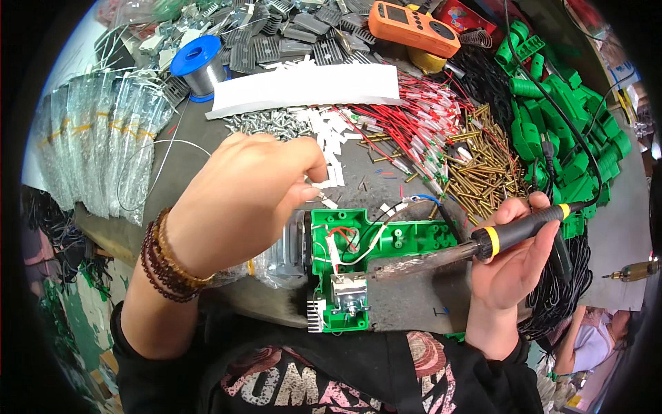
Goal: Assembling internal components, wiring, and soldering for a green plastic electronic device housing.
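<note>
My right hand (pixel 514 265) holds a soldering iron (pixel 524 230) by its black handle with yellow rings, palm turned up. Its worn metal shaft slants left, the tip close to a metal-framed part (pixel 349 293) inside a green plastic housing (pixel 414 236). Red, white, black and blue wires run through this open housing. Over its upper left, my left hand (pixel 252 186) is closed, thumb and fingers pinched together. What they pinch is too small to make out; small white pieces (pixel 328 201) lie just beyond the fingertips. Thin wire loops from a blue spool (pixel 200 65) toward this hand.
A white strip (pixel 307 90) lies beyond my left hand, near screws (pixel 265 124) and red-wired parts (pixel 420 131). Brass pins (pixel 486 169) and green housings (pixel 569 124) are heaped right. An orange multimeter (pixel 414 29) sits at the back; plastic-wrapped bundles (pixel 103 131) lie left.
</note>
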`<state>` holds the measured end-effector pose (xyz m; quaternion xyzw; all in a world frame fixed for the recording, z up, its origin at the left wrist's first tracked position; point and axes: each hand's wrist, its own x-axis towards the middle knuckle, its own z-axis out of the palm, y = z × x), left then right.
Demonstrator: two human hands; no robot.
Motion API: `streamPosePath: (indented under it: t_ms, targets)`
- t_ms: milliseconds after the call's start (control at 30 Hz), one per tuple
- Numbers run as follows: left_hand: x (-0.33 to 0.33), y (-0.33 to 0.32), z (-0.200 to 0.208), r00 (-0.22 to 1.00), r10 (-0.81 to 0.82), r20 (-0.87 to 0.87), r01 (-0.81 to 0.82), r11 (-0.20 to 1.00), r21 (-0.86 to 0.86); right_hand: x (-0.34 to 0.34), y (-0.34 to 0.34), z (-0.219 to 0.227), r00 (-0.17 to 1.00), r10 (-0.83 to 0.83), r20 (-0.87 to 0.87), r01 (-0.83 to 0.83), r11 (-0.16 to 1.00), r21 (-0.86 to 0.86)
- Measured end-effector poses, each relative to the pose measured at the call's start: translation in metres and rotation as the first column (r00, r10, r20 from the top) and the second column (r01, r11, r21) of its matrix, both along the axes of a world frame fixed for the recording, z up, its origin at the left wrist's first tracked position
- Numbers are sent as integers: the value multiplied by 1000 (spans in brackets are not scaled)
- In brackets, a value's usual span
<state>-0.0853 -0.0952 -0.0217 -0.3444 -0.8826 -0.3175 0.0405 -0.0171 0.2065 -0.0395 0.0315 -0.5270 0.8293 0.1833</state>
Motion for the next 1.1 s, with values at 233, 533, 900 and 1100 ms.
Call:
streamPosePath:
  t_ms: [233, 533, 900, 1100]
  targets:
    - [5, -4, 1, 959, 42, 280, -56, 997, 44, -1, -2, 2, 1000, 31, -5, -31, 1000, 4]
    - [46, 2, 31, 997, 31, 69, -43, 983, 179, 0, 0, 4, 999, 53, -10, -53, 998, 36]
    - [59, 19, 19, 999, 3, -34, 2, 989, 149, 0, -3, 4, 1000, -8, 3, 8, 999, 37]
    - [58, 17, 23, 1000, 15, -22, -12, 991, 132, 0, -4, 4, 999, -34, 8, 33, 999, 29]
